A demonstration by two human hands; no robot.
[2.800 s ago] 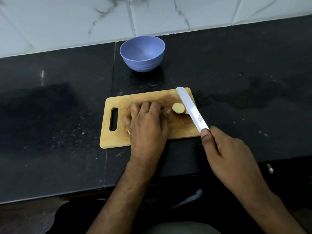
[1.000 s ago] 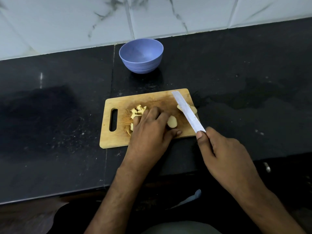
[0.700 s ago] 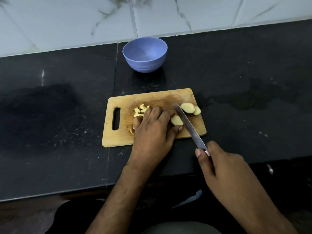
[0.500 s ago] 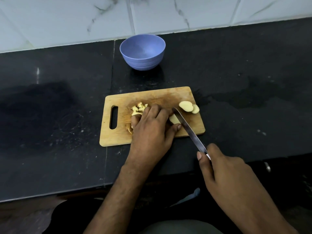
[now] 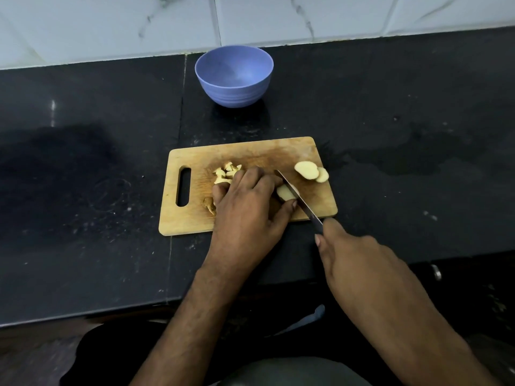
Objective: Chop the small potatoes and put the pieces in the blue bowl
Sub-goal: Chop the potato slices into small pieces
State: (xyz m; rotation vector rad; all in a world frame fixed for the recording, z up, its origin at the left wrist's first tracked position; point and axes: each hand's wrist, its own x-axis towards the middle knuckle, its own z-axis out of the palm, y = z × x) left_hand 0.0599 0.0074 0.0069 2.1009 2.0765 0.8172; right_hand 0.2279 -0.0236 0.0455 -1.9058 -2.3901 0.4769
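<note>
— What's in my way on the cutting board (image 5: 192, 218)?

— My left hand (image 5: 245, 207) covers the middle, pressing a potato piece (image 5: 284, 193), and the knife (image 5: 299, 200) in my right hand (image 5: 359, 263) slants across beside it. Chopped bits (image 5: 227, 172) sit just past my fingers; two slices (image 5: 310, 171) crowd the far right corner.

— Any open lane to the blue bowl (image 5: 234, 76)?

— The board's far strip is bare, and the black counter (image 5: 92, 168) between board and bowl is open. Left and right of the board, counter is free; the tiled wall (image 5: 111, 26) closes off behind the bowl.
</note>
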